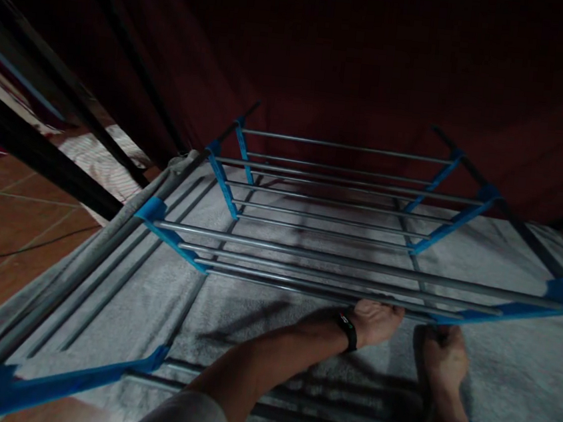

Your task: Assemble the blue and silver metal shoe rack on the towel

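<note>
A rack of grey metal tubes (307, 251) with blue plastic brackets lies on a grey blanket (261, 309). My left hand (377, 320), with a black band on its wrist, has its fingers curled at the lowest tube of the middle shelf, near its right end. Close beside it, my right hand (447, 359) is closed just below the lower end of a blue bracket (492, 316). Its fingertips are in shadow, and what they hold is hidden. My left forearm reaches over the nearest shelf's tubes (174, 366).
Behind the rack hangs a dark red curtain (337, 62). Dark poles (41, 145) slant across the left side, above a tiled floor (22, 237) with a thin cable. A striped cloth (100, 165) lies beyond the blanket's left edge. Another blue bracket (56, 385) sits near at lower left.
</note>
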### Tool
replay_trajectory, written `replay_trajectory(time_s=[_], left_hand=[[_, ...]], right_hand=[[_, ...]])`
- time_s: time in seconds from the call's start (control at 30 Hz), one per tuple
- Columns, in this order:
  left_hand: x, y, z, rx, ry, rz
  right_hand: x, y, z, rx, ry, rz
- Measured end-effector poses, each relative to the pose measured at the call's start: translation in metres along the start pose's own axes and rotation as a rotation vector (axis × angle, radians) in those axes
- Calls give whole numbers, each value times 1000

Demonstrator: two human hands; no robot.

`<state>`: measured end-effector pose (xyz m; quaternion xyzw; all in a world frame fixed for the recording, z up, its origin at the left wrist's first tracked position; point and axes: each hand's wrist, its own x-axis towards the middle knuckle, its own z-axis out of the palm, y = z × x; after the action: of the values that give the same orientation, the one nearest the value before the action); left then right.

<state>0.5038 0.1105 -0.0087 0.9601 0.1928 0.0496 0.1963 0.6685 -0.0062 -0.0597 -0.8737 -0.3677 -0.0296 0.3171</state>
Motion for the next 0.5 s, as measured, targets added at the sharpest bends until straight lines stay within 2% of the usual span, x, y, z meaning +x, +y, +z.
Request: replay_trajectory(time_s=[0.1, 0.27, 0.5], left_hand=[[5, -2, 7, -79, 15, -29], [10, -4, 11, -195, -31, -65], [14, -7, 8, -216, -59, -45]], right_hand=[[0, 1, 1, 5, -1, 9], [0, 0, 1, 16, -25, 48], [-1, -7, -3, 20, -46, 89]])
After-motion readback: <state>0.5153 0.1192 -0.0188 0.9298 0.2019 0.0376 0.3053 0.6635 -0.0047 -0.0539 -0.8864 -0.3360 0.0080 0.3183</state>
